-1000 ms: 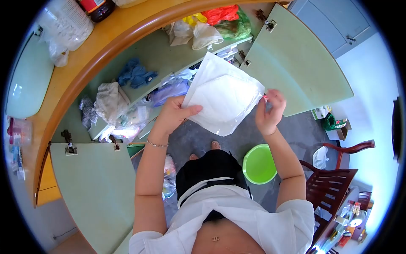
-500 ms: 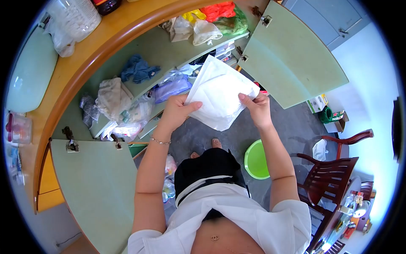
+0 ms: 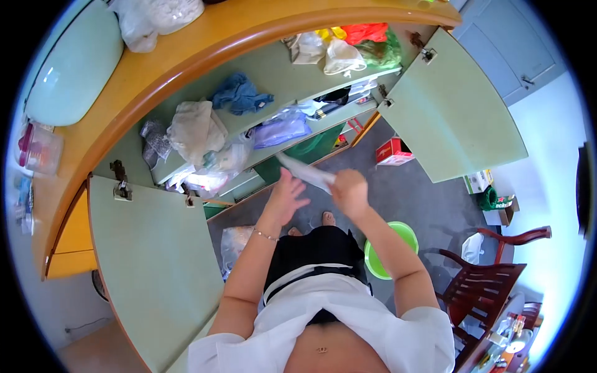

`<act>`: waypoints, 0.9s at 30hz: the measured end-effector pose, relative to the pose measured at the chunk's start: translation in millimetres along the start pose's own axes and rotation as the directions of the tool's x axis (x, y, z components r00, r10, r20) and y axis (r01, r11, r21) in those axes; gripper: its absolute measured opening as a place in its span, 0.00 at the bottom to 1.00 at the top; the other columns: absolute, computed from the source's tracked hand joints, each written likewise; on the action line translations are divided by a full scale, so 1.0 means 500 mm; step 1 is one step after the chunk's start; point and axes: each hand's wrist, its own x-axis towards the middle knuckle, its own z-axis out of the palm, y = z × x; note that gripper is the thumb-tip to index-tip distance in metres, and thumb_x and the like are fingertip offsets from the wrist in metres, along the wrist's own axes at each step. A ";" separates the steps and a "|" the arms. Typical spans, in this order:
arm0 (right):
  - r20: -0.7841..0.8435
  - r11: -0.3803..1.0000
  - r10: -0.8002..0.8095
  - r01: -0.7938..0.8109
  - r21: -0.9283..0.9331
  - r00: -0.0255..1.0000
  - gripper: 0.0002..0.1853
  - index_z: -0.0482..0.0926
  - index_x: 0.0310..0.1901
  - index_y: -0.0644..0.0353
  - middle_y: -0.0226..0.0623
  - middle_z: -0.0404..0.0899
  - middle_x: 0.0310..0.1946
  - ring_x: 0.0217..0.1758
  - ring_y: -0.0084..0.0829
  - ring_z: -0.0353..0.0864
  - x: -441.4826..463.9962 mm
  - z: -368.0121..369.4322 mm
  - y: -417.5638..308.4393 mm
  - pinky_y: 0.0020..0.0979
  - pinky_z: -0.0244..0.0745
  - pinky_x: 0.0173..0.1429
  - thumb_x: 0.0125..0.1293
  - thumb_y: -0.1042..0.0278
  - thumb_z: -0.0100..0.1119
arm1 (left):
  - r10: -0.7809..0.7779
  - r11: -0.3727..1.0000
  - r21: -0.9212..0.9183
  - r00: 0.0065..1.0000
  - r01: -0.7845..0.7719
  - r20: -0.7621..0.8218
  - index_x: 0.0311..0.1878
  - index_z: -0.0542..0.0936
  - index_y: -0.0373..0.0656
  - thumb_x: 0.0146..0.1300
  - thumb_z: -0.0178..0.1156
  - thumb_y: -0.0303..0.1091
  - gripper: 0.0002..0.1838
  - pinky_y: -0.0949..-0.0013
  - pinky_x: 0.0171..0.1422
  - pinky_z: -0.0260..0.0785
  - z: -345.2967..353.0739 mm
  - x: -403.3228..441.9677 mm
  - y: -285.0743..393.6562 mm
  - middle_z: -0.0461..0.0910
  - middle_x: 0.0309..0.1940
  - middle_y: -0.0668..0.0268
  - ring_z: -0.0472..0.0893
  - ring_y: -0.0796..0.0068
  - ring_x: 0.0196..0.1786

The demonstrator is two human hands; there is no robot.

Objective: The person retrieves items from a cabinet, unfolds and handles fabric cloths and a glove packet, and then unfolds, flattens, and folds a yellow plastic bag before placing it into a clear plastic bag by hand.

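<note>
Left grip [image 3: 287, 200] splay-fingered, right grip [image 3: 350, 193] fist-like

The thin flat packet [image 3: 306, 173] is coloured white, the round plastic basin [image 3: 378, 263] lime green, the crumpled cloth bundle [image 3: 240, 95] blue.

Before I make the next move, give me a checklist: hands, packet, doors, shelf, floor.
1. Right hand gripping the packet: ok, it holds one end.
2. Left hand off the packet: cannot tell; its fingers are spread, close by it in this view.
3. Packet's broad face in view: not ok, it shows nearly edge-on.
4. Left door and right door open: ok, both stand open.
5. Blue cloth on the shelf: ok, it lies crumpled there.
6. Floor around the feet free of things: not ok, a green basin stands nearby.
</note>
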 end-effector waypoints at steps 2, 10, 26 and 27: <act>0.084 0.989 -0.125 0.117 0.095 0.989 0.12 0.76 0.32 0.56 0.33 0.72 0.26 0.31 0.38 0.72 0.007 0.020 -0.039 0.37 0.65 0.35 0.43 0.63 0.62 | -0.138 0.949 -0.275 0.988 0.154 0.075 0.61 0.53 0.34 0.59 0.47 0.48 0.34 0.56 0.63 0.53 -0.014 0.004 0.011 0.60 0.58 0.50 0.63 0.56 0.60; 0.056 0.829 -0.117 0.067 0.556 0.992 0.20 0.73 0.44 0.62 0.45 0.70 0.47 0.50 0.44 0.70 0.220 0.057 -0.014 0.38 0.66 0.52 0.48 0.67 0.61 | 0.081 0.902 -0.427 0.997 -0.068 0.012 0.53 0.65 0.31 0.60 0.43 0.34 0.20 0.62 0.60 0.60 -0.133 -0.042 0.050 0.70 0.51 0.57 0.70 0.62 0.53; -0.106 0.419 0.495 -0.130 0.899 0.862 0.13 0.70 0.44 0.60 0.35 0.73 0.34 0.33 0.26 0.72 0.505 0.282 0.053 0.25 0.68 0.38 0.59 0.67 0.54 | 0.258 0.810 -0.543 0.966 -0.222 -0.010 0.59 0.60 0.37 0.65 0.40 0.46 0.25 0.61 0.60 0.59 -0.104 -0.118 0.112 0.66 0.55 0.58 0.67 0.63 0.57; -0.012 0.169 0.569 -0.102 0.980 0.822 0.11 0.69 0.44 0.60 0.31 0.72 0.33 0.33 0.21 0.70 0.485 0.230 0.059 0.22 0.66 0.36 0.60 0.68 0.52 | 0.252 0.813 -0.542 0.968 -0.215 -0.007 0.58 0.60 0.37 0.65 0.40 0.46 0.26 0.61 0.61 0.59 -0.098 -0.112 0.116 0.66 0.55 0.58 0.67 0.63 0.58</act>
